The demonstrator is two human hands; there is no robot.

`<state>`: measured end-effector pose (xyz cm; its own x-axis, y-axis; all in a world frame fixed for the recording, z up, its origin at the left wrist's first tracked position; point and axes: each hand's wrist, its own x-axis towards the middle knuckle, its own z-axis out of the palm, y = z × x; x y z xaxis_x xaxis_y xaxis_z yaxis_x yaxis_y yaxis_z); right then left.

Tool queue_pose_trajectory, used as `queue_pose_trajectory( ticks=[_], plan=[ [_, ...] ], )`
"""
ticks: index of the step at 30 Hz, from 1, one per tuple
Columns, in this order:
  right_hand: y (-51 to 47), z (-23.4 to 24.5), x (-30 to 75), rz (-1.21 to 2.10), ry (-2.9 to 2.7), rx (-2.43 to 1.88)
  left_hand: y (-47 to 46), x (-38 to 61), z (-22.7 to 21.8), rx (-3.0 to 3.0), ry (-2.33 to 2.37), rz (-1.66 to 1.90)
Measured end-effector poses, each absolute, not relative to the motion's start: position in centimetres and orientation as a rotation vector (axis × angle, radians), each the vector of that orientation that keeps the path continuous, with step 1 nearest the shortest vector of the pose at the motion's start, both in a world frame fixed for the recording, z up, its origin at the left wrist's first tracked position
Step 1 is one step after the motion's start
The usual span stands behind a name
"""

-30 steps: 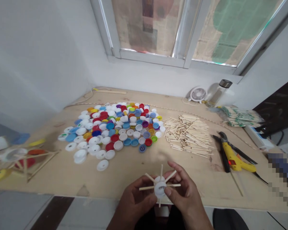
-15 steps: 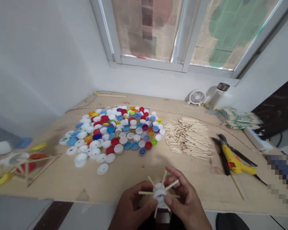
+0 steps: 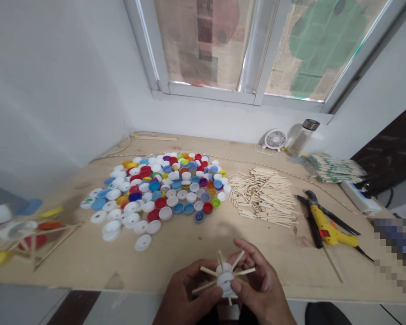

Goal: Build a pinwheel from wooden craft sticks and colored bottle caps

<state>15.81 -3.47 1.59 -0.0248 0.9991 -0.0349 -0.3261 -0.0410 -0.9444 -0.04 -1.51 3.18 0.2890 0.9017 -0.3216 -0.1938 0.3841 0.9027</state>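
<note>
A small wheel-like piece (image 3: 225, 283) sits at the bottom of the frame, just right of centre, held over the front edge of a pale wooden table (image 3: 176, 250). Its hub looks like two white plastic caps set one behind the other, and thin, straight, blond wooden sticks (image 3: 208, 271) stick out around it like spokes. Six show: one points to the lower left, one to the upper left, one nearly straight up, one to the upper right, one to the right and slightly up, and a short end downward. The spokes fan out evenly enough that no single long axis stands out; the hub's round front faces the viewer, tilted upward. The left hand (image 3: 186, 289) and right hand (image 3: 262, 283) pinch the hub from either side, thumbs on the near cap, fingers curled behind. The right index finger is raised.
</note>
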Motion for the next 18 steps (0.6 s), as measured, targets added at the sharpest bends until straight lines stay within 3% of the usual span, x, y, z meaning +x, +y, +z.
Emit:
queue_pose_trajectory(
  ticks=[18],
  plan=[
    [-2.3,0.4,14.9,1.298,-0.839,-0.975,0.0,0.3,2.9,0.914,1.009,0.914]
  ],
)
